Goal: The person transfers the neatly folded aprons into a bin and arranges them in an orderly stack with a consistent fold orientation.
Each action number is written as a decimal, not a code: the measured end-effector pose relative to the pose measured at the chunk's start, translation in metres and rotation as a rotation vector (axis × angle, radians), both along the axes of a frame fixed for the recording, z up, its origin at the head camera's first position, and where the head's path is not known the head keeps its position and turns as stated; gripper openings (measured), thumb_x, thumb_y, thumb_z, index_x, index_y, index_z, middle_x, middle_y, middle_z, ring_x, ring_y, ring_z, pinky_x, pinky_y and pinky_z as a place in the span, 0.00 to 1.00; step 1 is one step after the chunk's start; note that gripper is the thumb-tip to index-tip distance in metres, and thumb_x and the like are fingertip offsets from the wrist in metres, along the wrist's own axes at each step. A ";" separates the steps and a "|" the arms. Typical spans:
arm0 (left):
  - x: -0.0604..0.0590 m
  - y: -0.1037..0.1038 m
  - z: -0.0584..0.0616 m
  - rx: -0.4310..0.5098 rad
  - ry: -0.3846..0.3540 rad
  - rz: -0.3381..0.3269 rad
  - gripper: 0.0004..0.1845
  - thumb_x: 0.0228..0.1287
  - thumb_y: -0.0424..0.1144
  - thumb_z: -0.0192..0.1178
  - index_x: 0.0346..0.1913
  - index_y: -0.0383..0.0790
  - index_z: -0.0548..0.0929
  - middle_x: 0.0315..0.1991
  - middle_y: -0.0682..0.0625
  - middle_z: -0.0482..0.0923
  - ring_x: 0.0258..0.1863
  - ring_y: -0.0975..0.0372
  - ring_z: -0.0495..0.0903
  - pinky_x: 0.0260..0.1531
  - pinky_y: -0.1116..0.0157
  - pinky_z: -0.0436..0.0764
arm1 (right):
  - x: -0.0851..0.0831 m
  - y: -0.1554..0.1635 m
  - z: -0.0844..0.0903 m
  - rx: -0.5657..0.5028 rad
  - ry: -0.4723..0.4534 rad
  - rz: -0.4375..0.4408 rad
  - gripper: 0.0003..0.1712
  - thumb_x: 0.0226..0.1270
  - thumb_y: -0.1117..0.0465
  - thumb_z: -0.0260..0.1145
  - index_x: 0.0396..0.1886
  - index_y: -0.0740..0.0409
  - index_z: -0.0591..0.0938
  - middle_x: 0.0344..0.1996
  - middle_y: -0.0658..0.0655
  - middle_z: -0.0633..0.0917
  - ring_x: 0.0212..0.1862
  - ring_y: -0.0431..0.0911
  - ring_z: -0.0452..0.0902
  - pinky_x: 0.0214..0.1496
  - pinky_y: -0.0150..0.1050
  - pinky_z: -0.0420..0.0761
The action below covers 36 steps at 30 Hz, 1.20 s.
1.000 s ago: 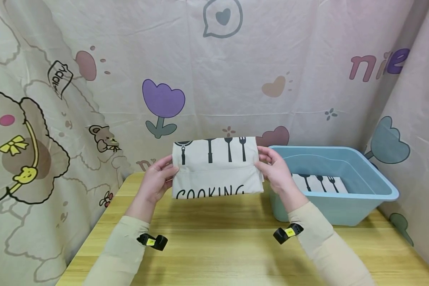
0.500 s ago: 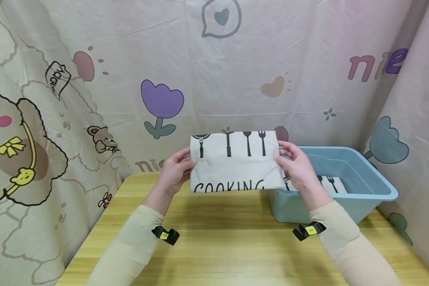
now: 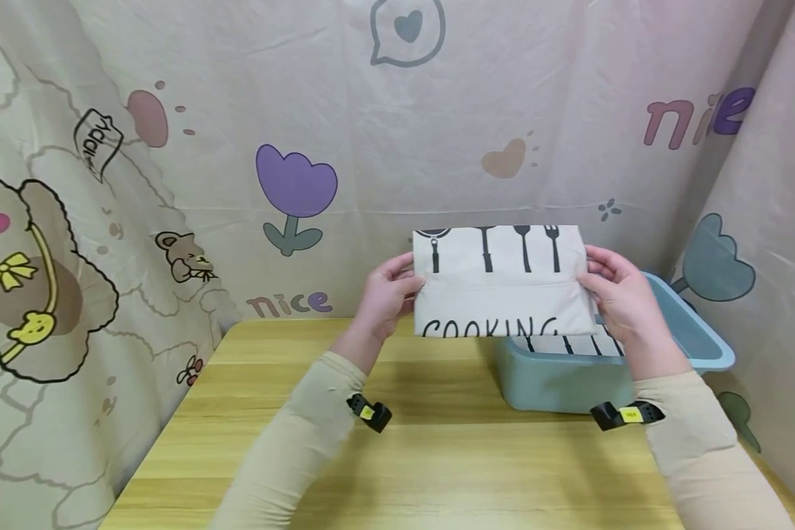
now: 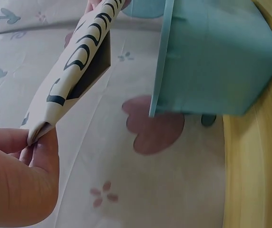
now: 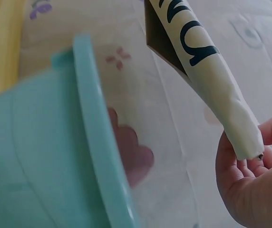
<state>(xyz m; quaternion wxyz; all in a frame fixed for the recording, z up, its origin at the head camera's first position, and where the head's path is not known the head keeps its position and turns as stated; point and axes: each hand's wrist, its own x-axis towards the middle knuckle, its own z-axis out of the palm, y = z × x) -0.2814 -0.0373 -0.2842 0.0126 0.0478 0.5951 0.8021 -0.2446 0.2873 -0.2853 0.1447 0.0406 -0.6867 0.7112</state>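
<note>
A folded white cloth (image 3: 497,291), printed with black kitchen utensils and the word "COOKING", hangs level in the air in the head view. My left hand (image 3: 386,298) pinches its left edge between thumb and fingers. On the opposite edge, my right hand (image 3: 626,302) pinches it the same way. Below and behind the cloth's right part stands a blue plastic tub (image 3: 563,383); another cloth with a similar print (image 3: 550,345) lies inside, partly hidden. Both wrist views show the folded layers end-on, with the left thumb (image 4: 10,139) and right fingers (image 5: 227,161) gripping the corners.
The tub stands on a wooden table (image 3: 371,471), toward its back right. Printed curtains (image 3: 384,147) hang behind the table and along both sides. In the right wrist view the tub's rim (image 5: 100,137) is apart from the held cloth.
Both hands have carried the folded cloth to the right and slightly up, from left of the tub to partly over its left side. The grip looks the same.
</note>
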 end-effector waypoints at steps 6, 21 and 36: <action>-0.006 0.036 0.000 0.015 -0.011 0.006 0.28 0.60 0.17 0.58 0.63 0.38 0.79 0.47 0.40 0.82 0.36 0.57 0.83 0.37 0.58 0.86 | 0.002 0.029 0.000 -0.011 -0.017 -0.051 0.30 0.70 0.62 0.65 0.71 0.54 0.71 0.44 0.50 0.74 0.45 0.41 0.70 0.38 0.24 0.80; -0.011 0.109 -0.012 0.013 -0.030 0.042 0.26 0.58 0.17 0.59 0.58 0.40 0.83 0.40 0.46 0.85 0.37 0.54 0.85 0.35 0.53 0.86 | 0.002 0.082 -0.006 -0.050 -0.102 -0.193 0.22 0.67 0.62 0.68 0.60 0.46 0.81 0.38 0.42 0.80 0.42 0.38 0.72 0.35 0.22 0.79; -0.017 0.152 -0.015 -0.081 -0.080 0.127 0.24 0.56 0.17 0.60 0.54 0.41 0.86 0.32 0.50 0.82 0.31 0.61 0.81 0.20 0.65 0.80 | -0.005 0.112 -0.012 0.128 -0.252 -0.300 0.18 0.71 0.56 0.64 0.59 0.39 0.79 0.37 0.37 0.78 0.38 0.36 0.72 0.30 0.24 0.79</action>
